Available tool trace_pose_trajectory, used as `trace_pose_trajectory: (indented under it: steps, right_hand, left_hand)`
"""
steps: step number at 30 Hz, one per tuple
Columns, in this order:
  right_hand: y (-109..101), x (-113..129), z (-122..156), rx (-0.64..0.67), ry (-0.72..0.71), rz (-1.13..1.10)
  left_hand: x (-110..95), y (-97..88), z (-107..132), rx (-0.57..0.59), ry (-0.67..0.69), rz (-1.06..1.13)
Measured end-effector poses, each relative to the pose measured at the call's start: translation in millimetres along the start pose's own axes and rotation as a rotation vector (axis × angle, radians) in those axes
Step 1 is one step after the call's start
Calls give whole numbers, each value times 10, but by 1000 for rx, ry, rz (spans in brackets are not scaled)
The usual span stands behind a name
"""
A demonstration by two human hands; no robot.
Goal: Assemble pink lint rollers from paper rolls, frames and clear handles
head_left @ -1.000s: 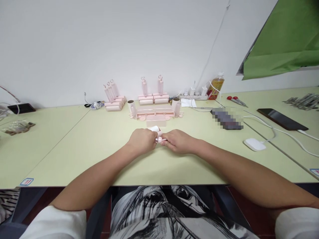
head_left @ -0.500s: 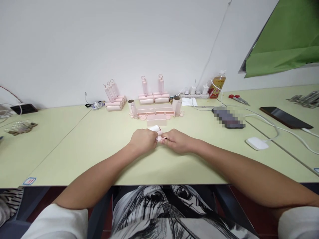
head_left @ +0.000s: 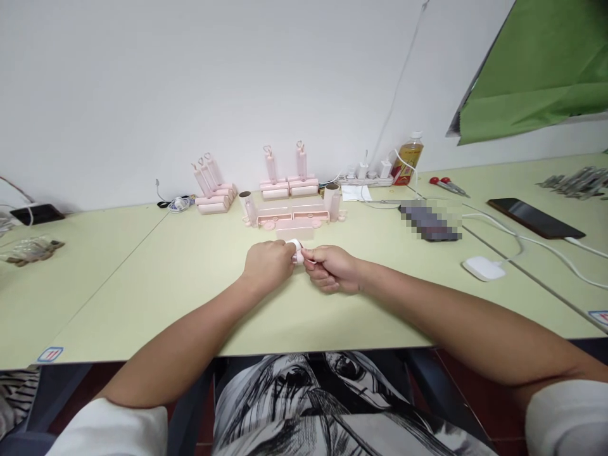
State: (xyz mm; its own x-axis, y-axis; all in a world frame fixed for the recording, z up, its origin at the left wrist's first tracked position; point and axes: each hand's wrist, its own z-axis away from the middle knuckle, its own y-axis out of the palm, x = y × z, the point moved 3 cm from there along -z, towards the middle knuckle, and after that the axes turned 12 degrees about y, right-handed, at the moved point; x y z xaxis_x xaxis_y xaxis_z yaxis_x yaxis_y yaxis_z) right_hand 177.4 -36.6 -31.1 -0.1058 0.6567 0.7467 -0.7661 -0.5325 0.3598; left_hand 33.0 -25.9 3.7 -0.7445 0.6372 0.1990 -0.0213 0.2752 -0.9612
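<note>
Head view: one pink-and-white piece (head_left: 298, 254), mostly hidden by fingers, is sitting between the two hands, midway along the front edge of the tabletop (head_left: 156, 297) and set in from it; whether it is touching the surface, cannot tell. Left hand (head_left: 269, 263): fingers are wrapping round the piece. Right hand (head_left: 332, 268): thumb and forefinger are pinching its right end, remaining fingers curling toward the palm. Handling, as judged: the left hand should be keeping the body firm and level, the right hand working by fingertips alone, without bending the small end. Obstructions: one pale block (head_left: 295, 234) is lying just beyond the knuckles; behind it, two pink cases (head_left: 304, 216) are lying between upright tubes (head_left: 331, 197), all crowding any forward reach. Toward the back edge: pink roller sets (head_left: 216, 202) are standing in groups, and one bottle (head_left: 407, 159) is leaning. Toward the right edge: one blurred dark device (head_left: 430, 221), one white charger (head_left: 483, 268) and one phone (head_left: 536, 218) are lying among cables (head_left: 553, 254).
</note>
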Motion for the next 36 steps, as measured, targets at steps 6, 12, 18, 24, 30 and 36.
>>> trace_pose_trajectory:
  steps: [6, 12, 18, 24, 30, 36]
  right_hand:
    - [-24, 92, 26, -111, -119, -33]
    - [-314, 313, 129, -414, -291, 80]
    - [-432, 372, 145, -710, -446, 506]
    - [-103, 291, 251, -601, -735, 1030]
    - [-78, 276, 242, -544, -824, 1004]
    - [-112, 277, 217, -591, -836, 975]
  left_hand:
    - [79, -50, -55, -86, -30, 69]
    - [392, -75, -28, -289, -87, 441]
    - [333, -71, 1, -356, 50, 794]
    - [229, -9, -4, -248, 69, 904]
    - [243, 48, -15, -293, 59, 930]
    - [281, -70, -11, -293, 150, 795]
